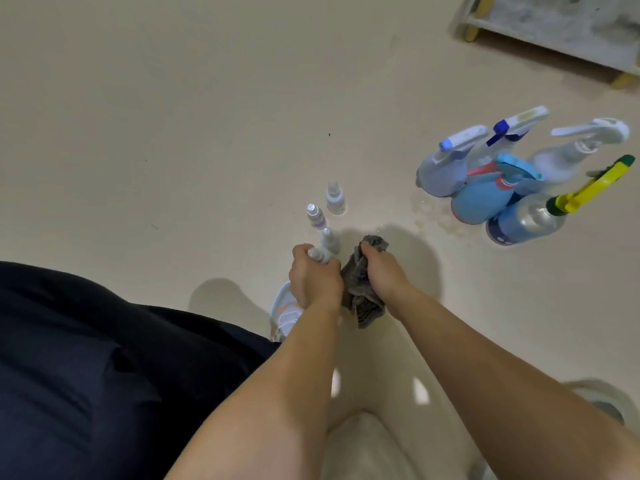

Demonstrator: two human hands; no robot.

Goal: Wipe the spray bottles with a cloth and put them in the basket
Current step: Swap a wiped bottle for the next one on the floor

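Left hand (311,278): bottle (320,255) — right hand (381,271) (cloth (365,306))

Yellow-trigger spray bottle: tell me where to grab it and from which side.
Take the yellow-trigger spray bottle by its narrow neck, probably from its near, right side: it stands upright, and the blue spray bottle crowds its left.

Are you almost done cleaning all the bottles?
Not nearly. Nothing looks put away yet. The left hand holds one small bottle, and the right hand grips the cloth right beside it. Three other small bottles and five big trigger bottles wait on the floor.
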